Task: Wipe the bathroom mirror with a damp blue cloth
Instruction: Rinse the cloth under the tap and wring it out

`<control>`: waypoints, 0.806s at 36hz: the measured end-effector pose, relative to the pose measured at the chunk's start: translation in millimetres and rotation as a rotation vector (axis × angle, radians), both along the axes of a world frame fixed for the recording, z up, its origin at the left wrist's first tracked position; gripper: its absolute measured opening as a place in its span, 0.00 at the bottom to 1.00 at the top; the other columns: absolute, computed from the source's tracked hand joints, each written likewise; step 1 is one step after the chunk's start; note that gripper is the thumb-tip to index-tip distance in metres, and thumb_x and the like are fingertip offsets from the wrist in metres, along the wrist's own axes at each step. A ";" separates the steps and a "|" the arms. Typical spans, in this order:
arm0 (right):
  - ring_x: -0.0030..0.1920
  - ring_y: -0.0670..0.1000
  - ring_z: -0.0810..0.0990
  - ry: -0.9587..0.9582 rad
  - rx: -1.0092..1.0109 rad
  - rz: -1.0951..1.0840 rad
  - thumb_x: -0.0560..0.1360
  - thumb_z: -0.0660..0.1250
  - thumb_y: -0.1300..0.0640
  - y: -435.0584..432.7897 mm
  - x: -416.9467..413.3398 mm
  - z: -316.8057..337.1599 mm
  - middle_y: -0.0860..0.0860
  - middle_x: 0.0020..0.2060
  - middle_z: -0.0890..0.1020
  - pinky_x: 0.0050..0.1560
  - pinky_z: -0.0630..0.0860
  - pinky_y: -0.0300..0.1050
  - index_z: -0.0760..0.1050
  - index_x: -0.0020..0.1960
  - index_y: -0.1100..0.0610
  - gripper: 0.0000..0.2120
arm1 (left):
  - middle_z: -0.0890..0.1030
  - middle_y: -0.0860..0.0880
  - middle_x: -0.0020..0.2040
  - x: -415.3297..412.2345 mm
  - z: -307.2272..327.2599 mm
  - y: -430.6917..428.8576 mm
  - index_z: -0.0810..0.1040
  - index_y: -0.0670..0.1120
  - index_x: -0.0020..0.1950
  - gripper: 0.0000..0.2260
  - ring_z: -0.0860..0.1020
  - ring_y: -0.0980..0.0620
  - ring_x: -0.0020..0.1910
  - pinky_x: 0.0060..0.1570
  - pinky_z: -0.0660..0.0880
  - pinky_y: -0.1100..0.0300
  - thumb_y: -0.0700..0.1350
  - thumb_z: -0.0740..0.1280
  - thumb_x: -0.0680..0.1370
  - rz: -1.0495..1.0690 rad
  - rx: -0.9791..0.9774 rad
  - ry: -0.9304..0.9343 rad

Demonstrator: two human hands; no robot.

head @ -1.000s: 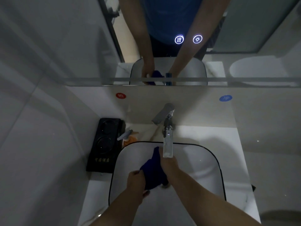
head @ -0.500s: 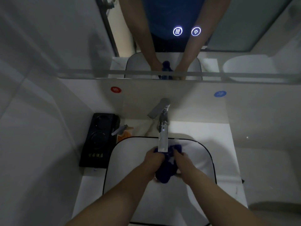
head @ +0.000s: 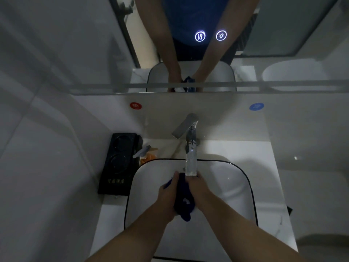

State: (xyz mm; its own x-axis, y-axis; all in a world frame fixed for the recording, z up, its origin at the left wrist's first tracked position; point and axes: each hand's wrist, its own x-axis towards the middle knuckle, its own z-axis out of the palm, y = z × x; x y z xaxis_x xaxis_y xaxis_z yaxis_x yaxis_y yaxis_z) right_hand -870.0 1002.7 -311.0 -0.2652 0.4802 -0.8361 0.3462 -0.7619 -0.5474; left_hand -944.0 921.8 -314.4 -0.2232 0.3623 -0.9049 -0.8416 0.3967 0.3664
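The blue cloth (head: 184, 200) was held bunched over the white basin (head: 238, 188), just below the tap (head: 190, 146), from which water was seen running. It was gripped from both sides, the left hand (head: 167, 194) curled round its left edge and the right hand (head: 199, 188) clamped on its right. The mirror (head: 75, 44) was mounted on the wall above, well apart from the cloth.

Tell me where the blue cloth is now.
Head view, centre: blue cloth held between left hand and right hand, over the sink, under the faucet.
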 end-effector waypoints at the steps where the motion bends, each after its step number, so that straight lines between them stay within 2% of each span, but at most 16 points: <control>1: 0.56 0.63 0.84 0.008 -0.054 0.008 0.80 0.65 0.61 -2.9 -0.2 4.1 0.59 0.54 0.85 0.63 0.81 0.62 0.80 0.58 0.57 0.09 | 0.85 0.32 0.58 1.7 1.0 -0.3 0.85 0.38 0.61 0.26 0.84 0.29 0.58 0.61 0.78 0.27 0.60 0.75 0.78 -0.017 0.008 -0.023; 4: 0.47 0.51 0.81 0.008 -0.012 0.059 0.86 0.60 0.57 0.4 -2.9 8.2 0.53 0.50 0.82 0.49 0.78 0.46 0.75 0.57 0.59 0.07 | 0.85 0.35 0.50 1.9 0.8 5.2 0.83 0.36 0.52 0.20 0.85 0.32 0.52 0.54 0.84 0.38 0.55 0.75 0.80 -0.053 -0.011 0.046; 5: 0.47 0.51 0.80 -0.012 0.004 0.066 0.87 0.59 0.56 2.2 -4.3 9.1 0.52 0.50 0.81 0.49 0.77 0.45 0.75 0.58 0.57 0.07 | 0.83 0.36 0.47 1.7 1.1 7.2 0.82 0.37 0.49 0.16 0.85 0.34 0.48 0.50 0.83 0.43 0.52 0.72 0.83 -0.074 -0.009 0.076; 6: 0.50 0.53 0.81 -0.031 -0.011 0.065 0.87 0.59 0.56 4.0 -4.9 9.3 0.53 0.51 0.81 0.54 0.78 0.47 0.76 0.59 0.58 0.09 | 0.82 0.37 0.46 1.8 0.4 8.0 0.82 0.38 0.48 0.14 0.84 0.35 0.47 0.49 0.83 0.44 0.49 0.70 0.84 -0.099 -0.003 0.115; 8: 0.52 0.58 0.82 -0.064 -0.080 0.048 0.87 0.60 0.58 6.0 -5.2 3.0 0.58 0.51 0.83 0.60 0.79 0.53 0.82 0.55 0.63 0.14 | 0.83 0.36 0.49 1.1 -4.1 9.3 0.82 0.39 0.50 0.09 0.84 0.34 0.50 0.56 0.83 0.36 0.46 0.71 0.82 -0.174 -0.004 0.258; 10: 0.46 0.58 0.82 -0.015 -0.224 -0.046 0.87 0.62 0.57 8.2 -1.0 -0.3 0.60 0.44 0.84 0.52 0.80 0.53 0.85 0.44 0.62 0.18 | 0.84 0.36 0.49 2.0 -4.9 12.9 0.81 0.39 0.49 0.08 0.85 0.35 0.50 0.56 0.81 0.31 0.44 0.73 0.78 -0.237 -0.030 0.367; 11: 0.45 0.58 0.82 0.013 -0.300 -0.073 0.87 0.63 0.55 8.7 0.9 0.7 0.60 0.44 0.84 0.49 0.80 0.52 0.84 0.44 0.61 0.18 | 0.85 0.36 0.49 3.3 -4.9 15.8 0.82 0.38 0.49 0.07 0.85 0.35 0.50 0.55 0.82 0.35 0.42 0.73 0.77 -0.249 -0.036 0.387; 13: 0.51 0.60 0.85 0.031 -0.442 -0.007 0.83 0.68 0.46 11.8 7.6 10.0 0.62 0.52 0.87 0.49 0.84 0.51 0.86 0.52 0.60 0.17 | 0.86 0.38 0.49 6.1 -4.6 21.4 0.84 0.39 0.51 0.04 0.86 0.39 0.50 0.52 0.84 0.46 0.38 0.72 0.78 -0.271 -0.039 0.427; 15: 0.58 0.63 0.85 0.056 -0.632 0.068 0.75 0.76 0.40 16.3 13.9 10.3 0.63 0.61 0.86 0.49 0.85 0.57 0.88 0.56 0.62 0.25 | 0.87 0.41 0.47 8.9 -6.0 22.0 0.84 0.41 0.51 0.03 0.86 0.43 0.49 0.48 0.84 0.53 0.38 0.72 0.78 -0.278 -0.005 0.463; 16: 0.58 0.65 0.85 0.063 -0.664 0.106 0.72 0.77 0.38 18.8 15.9 12.0 0.64 0.60 0.86 0.48 0.85 0.60 0.88 0.56 0.62 0.28 | 0.87 0.44 0.45 9.9 -7.0 20.2 0.84 0.43 0.51 0.03 0.86 0.45 0.48 0.45 0.83 0.57 0.40 0.72 0.79 -0.284 0.016 0.501; 18: 0.48 0.65 0.89 0.049 -0.634 0.165 0.72 0.78 0.40 22.4 16.6 10.5 0.63 0.52 0.89 0.44 0.86 0.63 0.89 0.55 0.59 0.23 | 0.86 0.49 0.44 12.1 -10.0 15.6 0.81 0.44 0.54 0.08 0.86 0.49 0.45 0.39 0.80 0.65 0.47 0.72 0.78 -0.286 0.053 0.602; 20: 0.41 0.61 0.89 0.048 -0.641 0.090 0.74 0.79 0.48 25.2 15.5 7.9 0.60 0.46 0.89 0.40 0.86 0.60 0.88 0.57 0.60 0.18 | 0.84 0.47 0.48 13.1 -12.8 13.1 0.75 0.44 0.60 0.17 0.85 0.54 0.43 0.36 0.79 0.68 0.52 0.73 0.78 -0.246 0.063 0.633; 22: 0.44 0.61 0.88 0.020 -0.520 0.057 0.78 0.76 0.50 25.2 7.4 4.6 0.60 0.47 0.89 0.40 0.86 0.53 0.86 0.58 0.62 0.17 | 0.82 0.45 0.55 12.2 -14.3 14.0 0.70 0.47 0.67 0.23 0.85 0.55 0.46 0.35 0.80 0.67 0.51 0.76 0.79 -0.208 0.060 0.602; 25: 0.49 0.61 0.86 -0.095 -0.286 0.047 0.83 0.69 0.50 20.7 -0.6 -2.0 0.60 0.48 0.88 0.50 0.84 0.53 0.85 0.59 0.62 0.16 | 0.79 0.46 0.62 6.4 -13.8 16.1 0.65 0.51 0.77 0.34 0.83 0.52 0.52 0.37 0.80 0.65 0.51 0.79 0.77 -0.192 0.025 0.546; 27: 0.53 0.62 0.84 -0.176 -0.177 0.034 0.86 0.65 0.49 16.0 -4.1 -6.4 0.60 0.52 0.86 0.62 0.82 0.57 0.83 0.60 0.61 0.16 | 0.77 0.47 0.66 3.1 -10.9 16.4 0.59 0.55 0.82 0.40 0.81 0.54 0.52 0.39 0.81 0.60 0.55 0.78 0.76 -0.177 -0.028 0.437; 29: 0.56 0.63 0.84 -0.212 -0.117 0.011 0.86 0.63 0.48 10.2 -6.2 -9.1 0.60 0.56 0.85 0.66 0.80 0.61 0.83 0.59 0.59 0.16 | 0.79 0.45 0.68 3.9 -8.0 14.7 0.64 0.59 0.79 0.39 0.83 0.45 0.54 0.45 0.85 0.45 0.62 0.78 0.74 -0.126 -0.055 0.235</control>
